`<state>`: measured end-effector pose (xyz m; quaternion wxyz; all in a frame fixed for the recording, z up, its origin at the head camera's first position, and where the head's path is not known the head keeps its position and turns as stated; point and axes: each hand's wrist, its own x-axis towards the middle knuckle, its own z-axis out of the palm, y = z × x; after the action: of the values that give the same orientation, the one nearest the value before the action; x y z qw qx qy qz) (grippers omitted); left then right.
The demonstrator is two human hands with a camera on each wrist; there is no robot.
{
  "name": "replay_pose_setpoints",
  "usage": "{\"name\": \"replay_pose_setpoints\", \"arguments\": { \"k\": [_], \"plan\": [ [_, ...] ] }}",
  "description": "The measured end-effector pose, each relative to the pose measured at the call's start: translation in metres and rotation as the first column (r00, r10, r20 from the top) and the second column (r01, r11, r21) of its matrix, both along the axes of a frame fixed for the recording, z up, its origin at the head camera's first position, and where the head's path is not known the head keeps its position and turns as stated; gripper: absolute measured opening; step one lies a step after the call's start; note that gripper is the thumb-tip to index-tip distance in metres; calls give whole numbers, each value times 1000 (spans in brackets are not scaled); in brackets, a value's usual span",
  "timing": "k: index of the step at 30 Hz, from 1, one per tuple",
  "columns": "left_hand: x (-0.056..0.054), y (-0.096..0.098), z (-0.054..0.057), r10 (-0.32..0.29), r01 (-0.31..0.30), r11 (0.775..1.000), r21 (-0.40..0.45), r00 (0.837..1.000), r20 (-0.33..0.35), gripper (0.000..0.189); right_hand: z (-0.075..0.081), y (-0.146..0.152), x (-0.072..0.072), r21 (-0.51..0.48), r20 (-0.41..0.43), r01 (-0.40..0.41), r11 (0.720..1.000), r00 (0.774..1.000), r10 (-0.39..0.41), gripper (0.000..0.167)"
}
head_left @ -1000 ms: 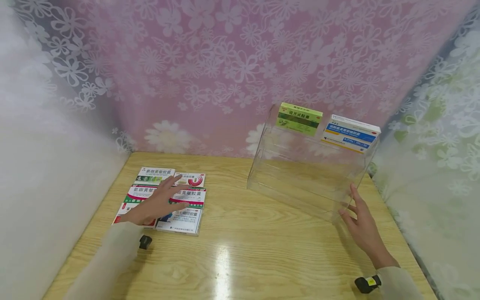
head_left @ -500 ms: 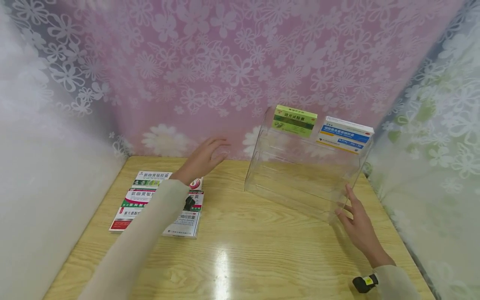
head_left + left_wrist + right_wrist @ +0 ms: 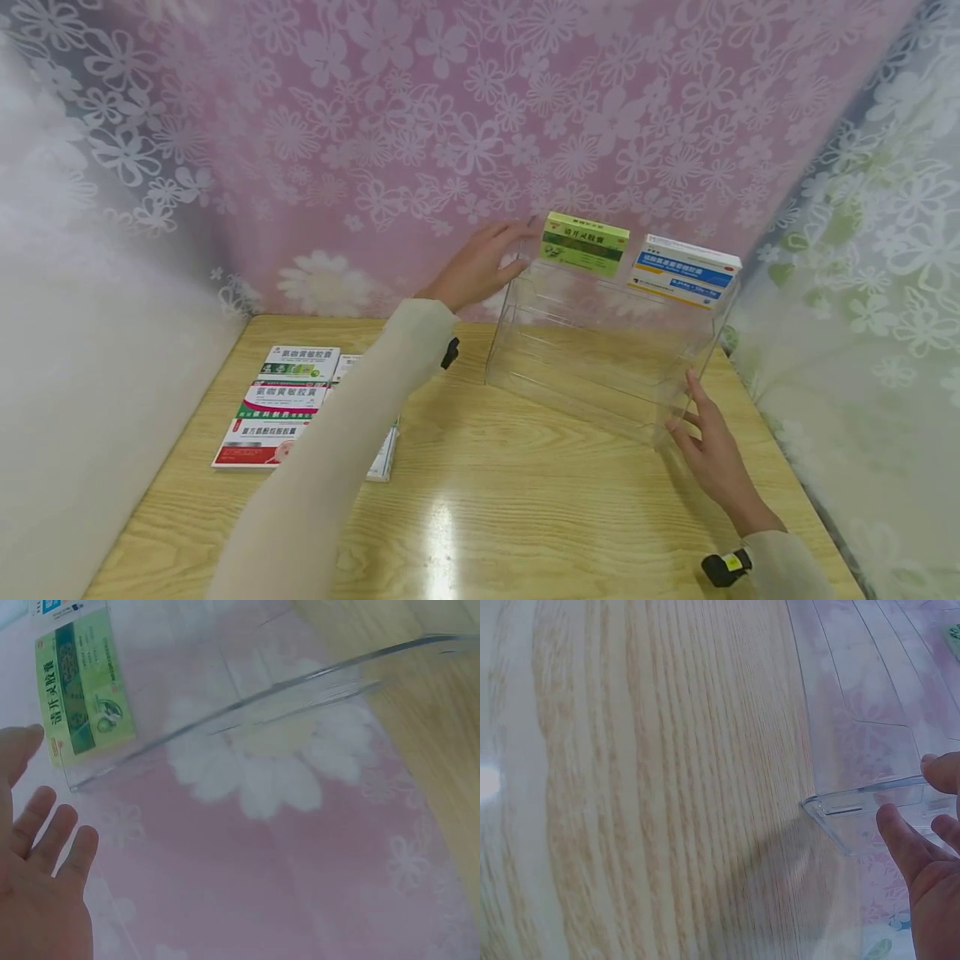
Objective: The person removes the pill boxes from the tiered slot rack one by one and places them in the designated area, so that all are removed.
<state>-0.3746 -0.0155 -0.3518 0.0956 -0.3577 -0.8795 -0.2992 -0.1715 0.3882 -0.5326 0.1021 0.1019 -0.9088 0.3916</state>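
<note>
A clear plastic display rack (image 3: 585, 358) with stepped tiers stands tilted back on the table. Its top tier holds a green medicine box (image 3: 584, 246) at left and a white-and-blue medicine box (image 3: 684, 272) at right. My left hand (image 3: 480, 265) is at the rack's upper left corner, fingers loosely extended beside the green box. In the left wrist view, its thumb and fingers lie on either side of that corner, holding nothing visible. Low on the rack's right side, my right hand (image 3: 712, 458) grips the side panel (image 3: 877, 796) between thumb and fingers.
Several medicine boxes (image 3: 281, 404) lie in two columns at the table's left, partly hidden by my left sleeve (image 3: 330, 450). A floral curtain (image 3: 390, 125) hangs behind the wooden table (image 3: 517, 500). White and floral sheets flank both sides.
My left hand has moved from above the flat medicine boxes, up and right, to the rack's upper left corner. The right hand stays on the rack's right side.
</note>
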Motion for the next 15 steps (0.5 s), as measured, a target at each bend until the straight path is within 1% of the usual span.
{"name": "replay_pose_setpoints", "arguments": {
  "k": [2,4,7,9,12,15],
  "plan": [
    [-3,12,8,-7,6,999,-35,1000,-25,54,1,0,0,-3,-3,1,1000,1000,-1,90],
    [-7,24,15,-3,-2,996,-85,998,-68,57,2,0,0,-9,-6,-1,1000,1000,1,89],
    [-11,42,23,18,-38,985,-167,992,-122,61,2,-1,0,-24,-19,-3,1000,1000,3,90],
    [-13,51,27,34,-66,972,-226,989,-142,64,1,-1,0,-30,-29,-8,1000,1000,7,90],
    [-14,62,32,45,-84,950,-302,990,-133,67,0,-2,0,-37,-43,-16,999,999,15,91],
    [-15,70,36,57,-93,918,-385,993,-102,70,-1,-2,0,-39,-54,-22,999,998,20,90]
  ]
}}
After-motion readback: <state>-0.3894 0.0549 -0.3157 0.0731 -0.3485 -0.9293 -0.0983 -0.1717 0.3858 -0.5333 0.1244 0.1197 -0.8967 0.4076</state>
